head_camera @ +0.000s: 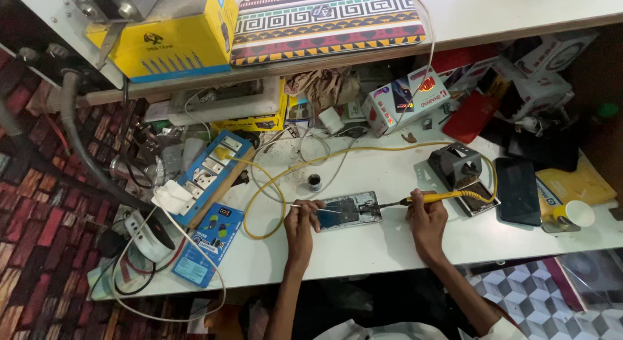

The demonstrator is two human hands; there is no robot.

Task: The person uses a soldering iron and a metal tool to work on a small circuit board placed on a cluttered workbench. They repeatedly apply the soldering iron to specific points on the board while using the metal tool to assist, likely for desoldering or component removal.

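Cluttered white counter (363, 246) under a shelf, patterned floor off its near edge. Opened phone (347, 210) lying flat near counter centre, back off, internals showing.

Left hand (304, 218) resting on phone's left end, fingers pinched closed on thin tweezers (318, 209) angled across the board. Right hand (425, 213) just right of phone, grip wrapped shut around yellow soldering iron (431, 198), tip touching or nearly touching phone's right end; can't tell which at this size.

Around the phone:
- small dark pot (314, 181) just behind it
- yellow cable (285, 174) looping from iron handle, round behind phone, over to blue power strip (211, 174) at left
- iron stand (459, 168) to the right, dark phone (517, 189) face down just beyond it, paper cup (574, 214) farther right
- blue packet (206, 242) to the left, near counter edge
- boxes and loose wires piled behind, under the shelf

Risks, as judged:
- hot tip dwelling too long on board: lifted pad or cooked neighbouring part
- tweezers slipping: bridged contacts or flicked component
- cable loop lying close to left forearm: snag drags iron off target
- phone unclamped, held only by left hand: shifts under tip pressure
- cup near counter edge by right elbow: knock and spill onto dark phone
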